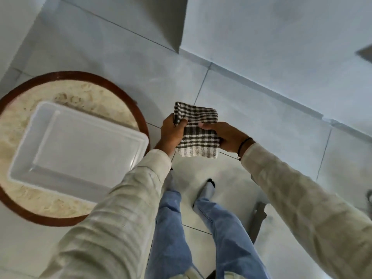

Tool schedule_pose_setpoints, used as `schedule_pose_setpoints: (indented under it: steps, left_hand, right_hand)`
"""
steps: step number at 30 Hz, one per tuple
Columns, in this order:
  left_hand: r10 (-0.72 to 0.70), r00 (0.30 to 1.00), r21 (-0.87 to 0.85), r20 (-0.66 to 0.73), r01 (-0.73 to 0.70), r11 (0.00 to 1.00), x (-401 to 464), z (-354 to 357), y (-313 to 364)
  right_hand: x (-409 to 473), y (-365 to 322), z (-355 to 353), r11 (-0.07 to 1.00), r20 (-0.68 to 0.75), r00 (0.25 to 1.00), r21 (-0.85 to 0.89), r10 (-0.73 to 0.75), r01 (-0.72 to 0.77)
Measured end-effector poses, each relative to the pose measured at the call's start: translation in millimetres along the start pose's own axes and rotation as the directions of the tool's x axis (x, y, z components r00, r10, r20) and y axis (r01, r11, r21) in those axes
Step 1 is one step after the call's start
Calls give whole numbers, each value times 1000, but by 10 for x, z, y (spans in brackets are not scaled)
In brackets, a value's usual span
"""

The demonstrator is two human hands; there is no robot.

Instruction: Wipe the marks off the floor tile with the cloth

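A folded dark-and-white checked cloth (198, 130) is held in the air at waist height, above the pale floor tiles (251, 109). My left hand (171, 132) pinches its left edge, thumb on top. My right hand (225, 135) grips its right side, with a dark band at the wrist. Both arms wear cream sleeves. No marks on the tiles are plain to see from here. My legs in blue jeans and my feet stand below the cloth.
A round table (124, 101) with a brown rim and mottled beige top stands at the left, with a white rectangular plastic tray (26, 164) on it. A white wall with a skirting strip (261, 85) runs across the upper right. A dark chair leg (258, 220) is at the lower right.
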State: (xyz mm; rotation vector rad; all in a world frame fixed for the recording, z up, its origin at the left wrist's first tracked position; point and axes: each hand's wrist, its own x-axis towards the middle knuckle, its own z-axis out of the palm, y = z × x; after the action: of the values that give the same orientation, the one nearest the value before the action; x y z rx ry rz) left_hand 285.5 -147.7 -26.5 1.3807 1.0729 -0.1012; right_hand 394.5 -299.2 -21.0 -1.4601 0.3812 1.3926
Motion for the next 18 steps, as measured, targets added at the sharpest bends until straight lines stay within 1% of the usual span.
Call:
schedule_pose_setpoints:
  steps: [3, 7, 9, 11, 12, 13, 15, 17, 18]
  left_hand:
    - [-21, 998, 78, 58, 16, 997, 262, 526, -266]
    - [-18, 992, 219, 126, -10, 976, 1043, 1370, -952]
    - [-34, 989, 306, 146, -12, 952, 1514, 1739, -1385]
    - [-10, 990, 406, 143, -50, 912, 2051, 2074, -1879]
    - [10, 990, 466, 142, -76, 881, 2315, 2204, -2127]
    - [26, 989, 529, 148, -101, 843, 2532, 2287, -2343]
    - [64, 982, 671, 180, -170, 722, 2981, 2481, -2804]
    - [106, 973, 802, 207, -231, 551, 3378, 2646, -3227]
    - [134, 966, 847, 221, -259, 465, 3519, 2698, -3384]
  right_hand:
    - [219, 254, -504, 994, -41, 998, 101, 43, -39]
    - [1001, 760, -1345, 979, -122, 988, 194, 93, -68]
    - [1483, 1088, -1770, 977, -222, 970, 208, 99, -52]
    - [2066, 1448, -2208, 984, -372, 926, 180, 67, 0]
    - [2362, 1617, -2401, 991, -447, 894, 133, 38, 24]
    - [2602, 1760, -2550, 998, -521, 854, 49, 2, 28]
    - [3117, 2041, -2861, 976, -661, 742, -215, -116, -39]
    - [3572, 2248, -3100, 862, -699, 658, -485, -280, -149]
    - [3741, 2321, -3175, 805, -695, 635, -563, -336, -189]
